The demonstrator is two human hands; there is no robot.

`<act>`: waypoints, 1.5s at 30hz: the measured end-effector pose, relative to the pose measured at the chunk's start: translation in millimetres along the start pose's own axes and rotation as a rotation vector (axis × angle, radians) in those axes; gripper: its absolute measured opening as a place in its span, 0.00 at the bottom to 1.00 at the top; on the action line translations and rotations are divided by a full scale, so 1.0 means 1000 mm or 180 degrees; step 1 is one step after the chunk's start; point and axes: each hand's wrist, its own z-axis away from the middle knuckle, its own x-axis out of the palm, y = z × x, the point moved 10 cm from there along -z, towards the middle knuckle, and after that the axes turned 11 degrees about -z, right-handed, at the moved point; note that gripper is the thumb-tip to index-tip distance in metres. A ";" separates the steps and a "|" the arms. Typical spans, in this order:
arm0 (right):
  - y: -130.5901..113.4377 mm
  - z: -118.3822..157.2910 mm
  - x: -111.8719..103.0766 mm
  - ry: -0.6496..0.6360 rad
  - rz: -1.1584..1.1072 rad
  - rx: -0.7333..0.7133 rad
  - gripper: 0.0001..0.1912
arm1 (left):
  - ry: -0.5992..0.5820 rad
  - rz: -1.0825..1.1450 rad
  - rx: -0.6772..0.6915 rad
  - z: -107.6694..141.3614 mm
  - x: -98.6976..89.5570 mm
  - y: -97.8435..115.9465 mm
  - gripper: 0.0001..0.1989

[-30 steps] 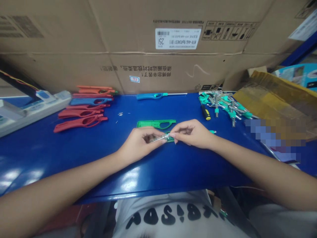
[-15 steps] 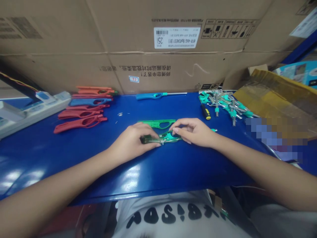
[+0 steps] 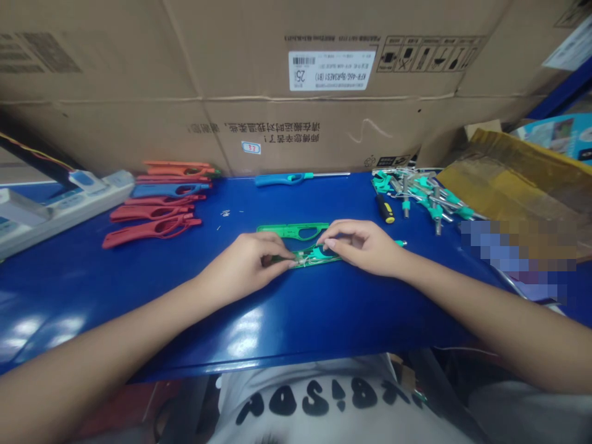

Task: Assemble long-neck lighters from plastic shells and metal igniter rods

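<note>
Now farther apart, left hand (image 3: 243, 262) and right hand (image 3: 363, 248) seemingly grip the nearer green shell (image 3: 317, 264), well inside the table edge (image 3: 240, 364).

Shiny blue surface (image 3: 250, 327) with a fair bit on it: power strip (image 3: 104, 192) at the far left, then a stack of red, blue and orange shells (image 3: 134, 232), some white bits (image 3: 225, 214), a blue lighter (image 3: 277, 180) along the back, a green shell (image 3: 277, 230) mid-surface with a filled shell (image 3: 319, 264) just nearer, plus a screwdriver (image 3: 385, 208) beside a messy tube pile (image 3: 435, 206).
</note>
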 end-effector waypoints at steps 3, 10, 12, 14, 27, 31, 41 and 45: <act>-0.028 0.006 0.009 -0.0206 0.0826 -0.0853 0.11 | -0.0035 -0.0163 0.0039 0.001 0.001 0.003 0.08; -0.025 0.021 0.046 -0.1241 0.2494 -0.1338 0.21 | -0.0080 -0.0511 0.0038 0.005 0.000 0.006 0.10; -0.021 0.022 0.048 -0.1354 0.2601 -0.1284 0.23 | -0.0082 -0.0490 0.0031 0.005 0.001 0.005 0.09; -0.019 0.023 0.050 -0.1422 0.2677 -0.1250 0.23 | -0.0060 -0.0466 0.0042 0.004 0.001 0.005 0.08; -0.020 0.025 0.053 -0.1499 0.2870 -0.1129 0.23 | -0.0071 -0.0493 0.0019 0.003 0.000 0.006 0.07; -0.027 0.022 0.046 -0.1243 0.2703 -0.1209 0.23 | -0.0064 -0.0562 -0.0003 0.004 0.000 0.005 0.07; -0.021 0.022 0.046 -0.1401 0.2518 -0.1155 0.24 | -0.0071 -0.0507 0.0059 0.004 0.001 0.008 0.10; -0.017 0.022 0.046 -0.1426 0.2475 -0.1062 0.24 | -0.0120 -0.0522 0.0038 0.005 0.002 0.007 0.10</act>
